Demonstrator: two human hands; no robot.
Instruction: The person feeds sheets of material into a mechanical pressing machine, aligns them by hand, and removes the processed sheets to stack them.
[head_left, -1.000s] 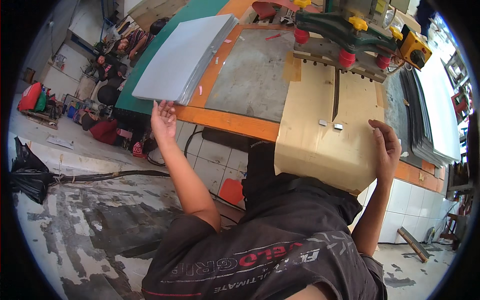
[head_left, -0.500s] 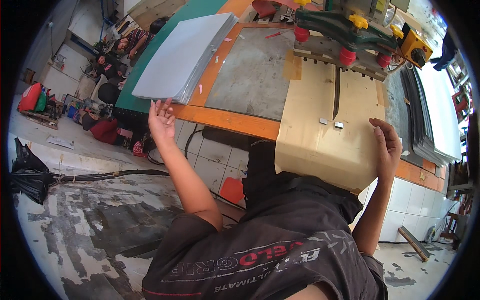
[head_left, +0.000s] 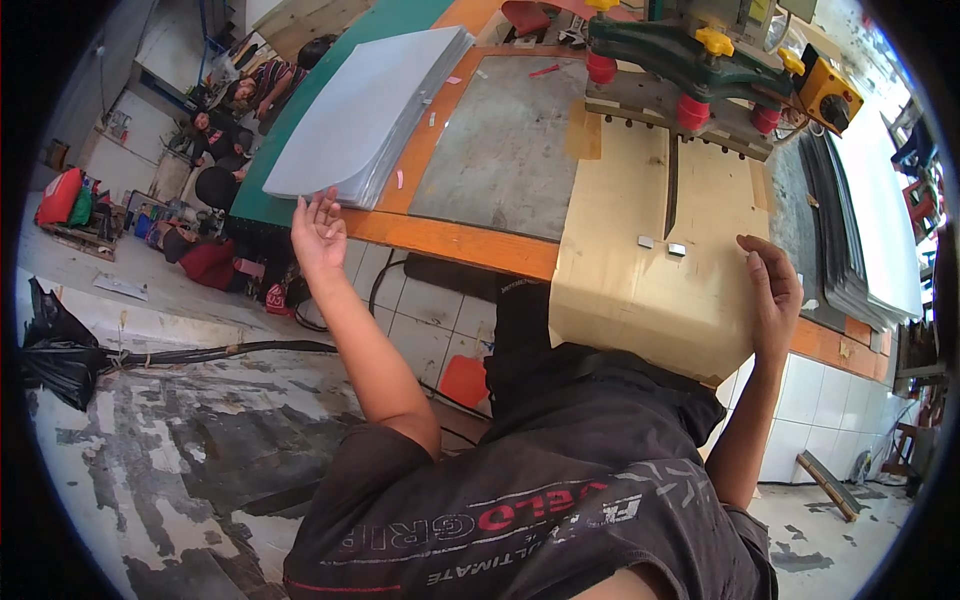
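Just beyond the left hand (head_left: 318,228) — open-fingered, its grip empty — lies the grey sheet stack (head_left: 365,110), long axis running away, while the right hand (head_left: 772,290) rests well apart on the tan board (head_left: 655,250).

left hand (head_left: 318,232) lowered, off grey sheet stack (head_left: 365,110)

The stack of sheets (head_left: 370,105) is pale grey-blue, lying on a dark green mat (head_left: 300,150). The surface (head_left: 455,240) has a bright orange edge, with a dull grey metal plate (head_left: 500,145) set into it. The board (head_left: 655,270) is light tan, carrying two small silver-white blocks (head_left: 662,246). The machine (head_left: 690,60) is dark green with red knobs, yellow knobs and a yellow switch box (head_left: 828,92) with a black dial. The shirt (head_left: 540,490) is black with red and grey lettering. The wall below is white tile; the floor (head_left: 180,440) is mottled grey with dark patches.
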